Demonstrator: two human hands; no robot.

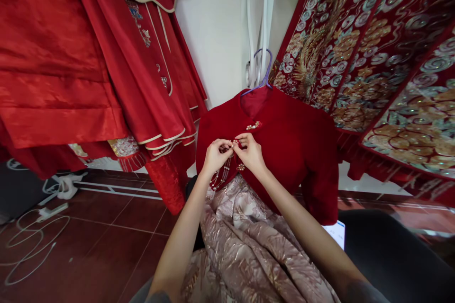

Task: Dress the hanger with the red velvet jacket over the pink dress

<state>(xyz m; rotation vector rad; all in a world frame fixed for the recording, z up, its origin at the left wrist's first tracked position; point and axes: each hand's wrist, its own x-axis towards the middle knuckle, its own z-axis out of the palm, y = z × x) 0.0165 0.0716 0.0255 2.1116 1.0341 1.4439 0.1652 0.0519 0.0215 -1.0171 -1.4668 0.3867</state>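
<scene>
A red velvet jacket [295,147] hangs on a purple hanger [265,78] in front of me. Both my hands meet at its front closure. My left hand [215,155] pinches a small pearl button fastening [233,142] on the jacket's front edge. My right hand [251,152] pinches the same fastening from the other side. Another pearl fastening [253,126] sits closed just above, near the collar. A beaded tassel [220,177] dangles below my left hand. A pale pink and gold brocade skirt [249,246] spreads out under the jacket.
Red satin robes [106,57] hang at the left. Embroidered red panels [373,57] hang at the right. White cables [31,236] lie on the dark red tiled floor [106,246]. A dark chair or cushion [398,251] sits at lower right.
</scene>
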